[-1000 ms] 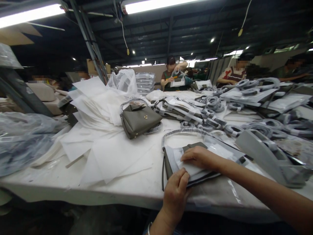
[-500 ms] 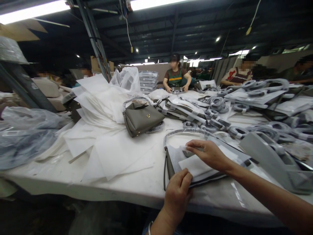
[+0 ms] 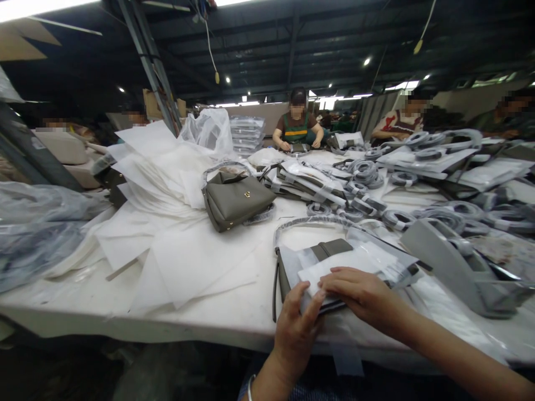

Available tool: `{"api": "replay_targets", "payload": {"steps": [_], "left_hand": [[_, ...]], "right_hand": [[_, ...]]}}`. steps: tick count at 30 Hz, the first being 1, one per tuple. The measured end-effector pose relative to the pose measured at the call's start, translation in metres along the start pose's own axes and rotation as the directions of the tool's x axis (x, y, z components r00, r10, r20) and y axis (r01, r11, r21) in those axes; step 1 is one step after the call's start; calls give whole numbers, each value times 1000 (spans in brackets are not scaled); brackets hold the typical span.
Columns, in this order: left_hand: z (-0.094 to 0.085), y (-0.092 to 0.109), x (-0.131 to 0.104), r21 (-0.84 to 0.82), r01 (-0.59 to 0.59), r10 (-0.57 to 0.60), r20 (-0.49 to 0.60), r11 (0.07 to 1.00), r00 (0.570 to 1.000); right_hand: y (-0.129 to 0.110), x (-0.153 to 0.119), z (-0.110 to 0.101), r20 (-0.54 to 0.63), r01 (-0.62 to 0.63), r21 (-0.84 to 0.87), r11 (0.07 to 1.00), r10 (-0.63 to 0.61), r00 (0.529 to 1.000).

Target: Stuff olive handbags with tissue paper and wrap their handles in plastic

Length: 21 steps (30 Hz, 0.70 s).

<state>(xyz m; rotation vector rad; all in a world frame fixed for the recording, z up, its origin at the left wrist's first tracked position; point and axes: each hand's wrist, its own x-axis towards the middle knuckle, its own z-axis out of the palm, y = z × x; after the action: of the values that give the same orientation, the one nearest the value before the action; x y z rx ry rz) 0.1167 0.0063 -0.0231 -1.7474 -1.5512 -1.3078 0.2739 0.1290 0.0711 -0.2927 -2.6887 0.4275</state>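
A flat olive-grey handbag [image 3: 284,278] lies before me, its handle [image 3: 309,221] wrapped in clear plastic and arched away from me. Folded white packing sheet [image 3: 311,273] covers much of it, with translucent film and an olive flap [image 3: 334,247] showing beyond. My left hand [image 3: 295,326] is at the near left corner, thumb and forefinger apart against the sheet's edge; its other fingers are partly hidden. Across the sheet lies my right hand [image 3: 363,295], palm down with fingers stretched out.
Another olive handbag [image 3: 238,200] stands beyond, beside fanned white sheets [image 3: 159,184]. A grey tape dispenser [image 3: 451,264] is at the right, near wrapped strap coils [image 3: 397,219] and piled bags [image 3: 305,181]. A translucent strip [image 3: 349,356] hangs at the table's front edge. A co-worker [image 3: 297,125] sits opposite.
My right hand has come down from the raised film onto the white sheet, uncovering the olive flap. My left fingers have loosened and spread. The view has shifted slightly.
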Motion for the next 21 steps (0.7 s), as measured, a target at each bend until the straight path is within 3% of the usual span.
{"api": "replay_targets", "payload": {"steps": [4, 8, 12, 17, 21], "left_hand": [[-3, 0, 6, -20, -65, 67, 141, 998, 988], [-4, -3, 9, -67, -67, 79, 197, 995, 977], [-7, -12, 15, -112, -63, 87, 230, 992, 969], [-24, -35, 28, -207, -75, 138, 309, 976, 941], [-30, -48, 31, -240, -127, 204, 329, 962, 922]], "right_hand": [[12, 8, -17, 53, -60, 35, 998, 58, 997], [64, 17, -38, 15, -197, -135, 971, 201, 980], [104, 6, -38, 116, -294, -334, 895, 349, 930], [90, -22, -29, 90, -354, -504, 788, 456, 886], [75, -23, -30, 88, -376, -548, 747, 498, 862]]}}
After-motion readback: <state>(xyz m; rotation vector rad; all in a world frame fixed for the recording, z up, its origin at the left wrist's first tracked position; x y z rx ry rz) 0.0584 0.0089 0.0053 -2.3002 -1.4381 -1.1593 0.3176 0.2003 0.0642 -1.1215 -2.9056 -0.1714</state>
